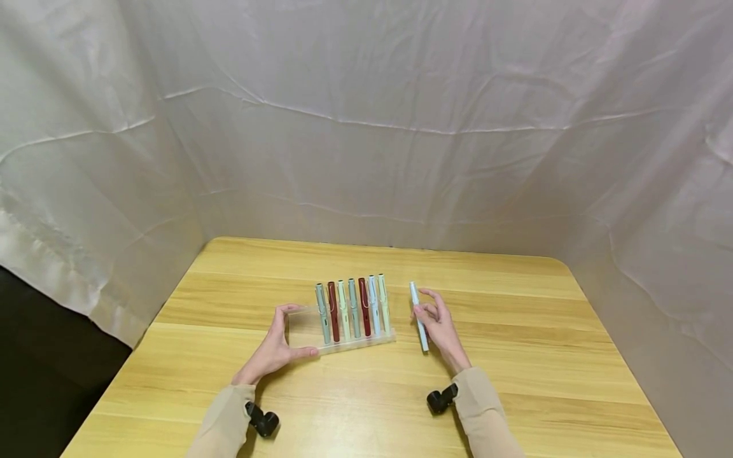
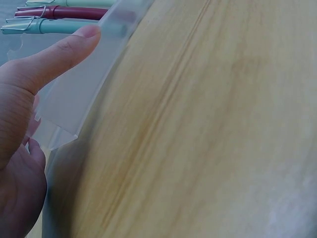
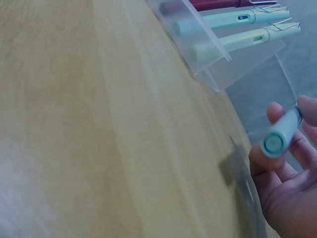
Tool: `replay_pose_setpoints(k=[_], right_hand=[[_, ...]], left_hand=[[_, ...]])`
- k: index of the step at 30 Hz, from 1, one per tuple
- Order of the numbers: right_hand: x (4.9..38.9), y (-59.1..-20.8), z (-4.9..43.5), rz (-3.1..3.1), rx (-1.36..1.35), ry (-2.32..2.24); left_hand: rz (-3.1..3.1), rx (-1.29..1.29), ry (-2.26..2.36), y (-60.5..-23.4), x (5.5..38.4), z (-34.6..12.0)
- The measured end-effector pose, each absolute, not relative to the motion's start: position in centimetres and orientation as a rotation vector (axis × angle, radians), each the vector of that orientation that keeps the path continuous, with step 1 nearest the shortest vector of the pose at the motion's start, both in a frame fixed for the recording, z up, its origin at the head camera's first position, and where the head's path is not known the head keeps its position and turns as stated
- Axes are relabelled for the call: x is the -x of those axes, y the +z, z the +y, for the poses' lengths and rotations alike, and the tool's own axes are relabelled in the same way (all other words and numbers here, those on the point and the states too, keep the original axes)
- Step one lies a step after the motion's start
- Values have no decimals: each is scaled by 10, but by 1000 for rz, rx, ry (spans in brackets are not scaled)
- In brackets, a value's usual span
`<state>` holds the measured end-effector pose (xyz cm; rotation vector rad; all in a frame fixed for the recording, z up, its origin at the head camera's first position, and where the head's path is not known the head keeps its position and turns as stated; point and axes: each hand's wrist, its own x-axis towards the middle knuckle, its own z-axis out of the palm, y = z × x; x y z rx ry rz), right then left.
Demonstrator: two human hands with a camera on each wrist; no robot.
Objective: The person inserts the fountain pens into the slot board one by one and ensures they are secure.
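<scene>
A clear plastic pen stand (image 1: 302, 327) holds several capped pens side by side, leaning back: blue-green (image 1: 323, 315), dark red (image 1: 364, 308), light blue (image 1: 375, 306) and pale green (image 1: 384, 305). My left hand (image 1: 273, 348) grips the stand's left end, thumb along the front lip and fingers behind. To the right of the stand, apart from it, my right hand (image 1: 441, 327) pinches a light blue pen (image 1: 423, 337) between thumb and fingers. In the right wrist view the round end of this pen (image 3: 274, 143) points towards the camera.
A light wooden table (image 1: 355, 407) lies under both hands. Pale grey curtains (image 1: 366, 172) hang behind it and at both sides. Small black cameras (image 1: 263, 421) are strapped to both wrists over beige sleeves (image 1: 483, 407).
</scene>
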<state>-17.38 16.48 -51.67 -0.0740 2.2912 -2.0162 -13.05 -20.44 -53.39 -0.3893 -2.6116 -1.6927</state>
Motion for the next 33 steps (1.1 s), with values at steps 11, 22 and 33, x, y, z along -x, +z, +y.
replay_pose_setpoints(k=[11, 22, 33], right_hand=[[175, -510, 165, 2281, 165, -2053], [171, -495, 161, 2254, 228, -2036], [167, -479, 147, 2303, 327, -2068]], left_hand=[[-2602, 405, -1662, -535, 133, -205], [-2596, 392, -1681, -533, 131, -204], [-2621, 396, -1662, -533, 130, -204]])
